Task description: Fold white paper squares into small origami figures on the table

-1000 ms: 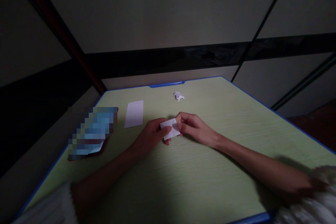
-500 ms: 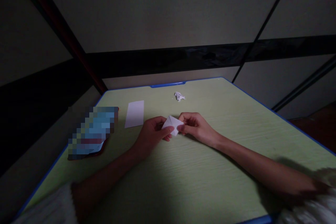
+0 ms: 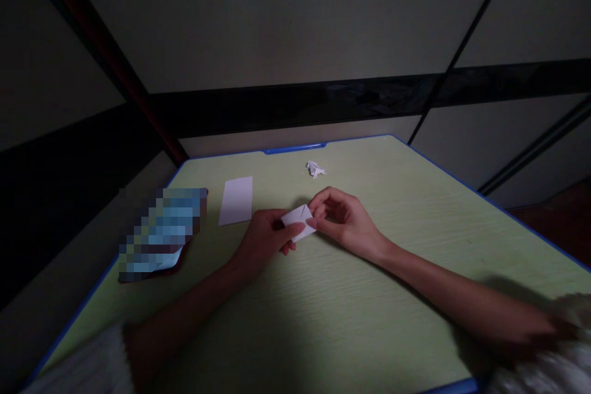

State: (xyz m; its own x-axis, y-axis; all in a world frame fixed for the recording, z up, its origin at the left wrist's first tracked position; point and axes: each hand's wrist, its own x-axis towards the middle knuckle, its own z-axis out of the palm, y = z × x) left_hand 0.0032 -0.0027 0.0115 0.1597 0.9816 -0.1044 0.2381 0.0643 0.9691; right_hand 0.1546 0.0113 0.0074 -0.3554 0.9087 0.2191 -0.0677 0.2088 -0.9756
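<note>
A small folded white paper (image 3: 299,217) with crease lines is held just over the table, between my two hands. My left hand (image 3: 265,237) grips its left side, thumb on top and fingers beneath. At the right edge, my right hand (image 3: 344,221) pinches the paper between thumb and curled index finger. The underside of the paper is hidden by the fingers. Beyond my hands lies a small white folded paper figure (image 3: 314,168), its shape like a frog. To the left, a flat white sheet of paper (image 3: 236,200) rests on the table.
The light green table (image 3: 406,314) has a blue rim and a blue strip (image 3: 295,148) at its far edge. At the left edge lies a device with a pixelated screen (image 3: 161,234). Pale panels with a black band (image 3: 295,101) stand right behind the table.
The paper has turned in my hands, from a diamond to a more rectangular outline. My right hand has shifted slightly left, its fingers arched higher.
</note>
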